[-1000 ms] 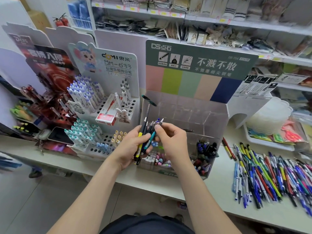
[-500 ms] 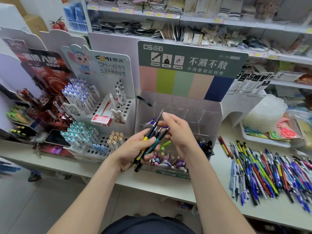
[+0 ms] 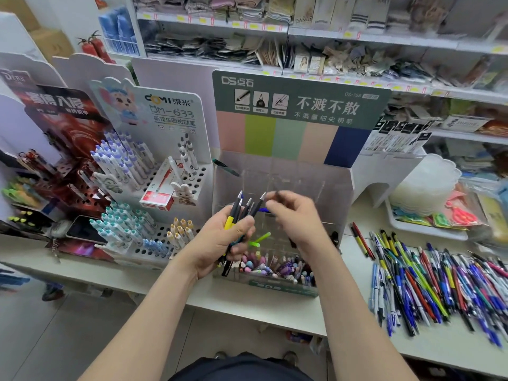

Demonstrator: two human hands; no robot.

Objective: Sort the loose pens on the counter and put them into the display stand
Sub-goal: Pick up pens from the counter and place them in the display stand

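- The counter [image 3: 275,306] holds the loose pens [image 3: 428,284], spread at the right for picking over.
- The display stand [image 3: 338,188] sits straight ahead, its front compartments partly filled.
- The left hand [image 3: 220,240] clasps a bundle of pens [image 3: 242,213] tips-up over the stand, probably as ready stock.
- The right hand [image 3: 299,221] hovers beside the tips; blur hides whether it is pinching a pen.

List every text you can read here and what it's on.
"DS点石", "不溅不散": display stand, green header.
"DOMI 東米", "DM-633": white pen stand.
"DANCE": shelf package.
Price tags and small captions: too blurred to read.
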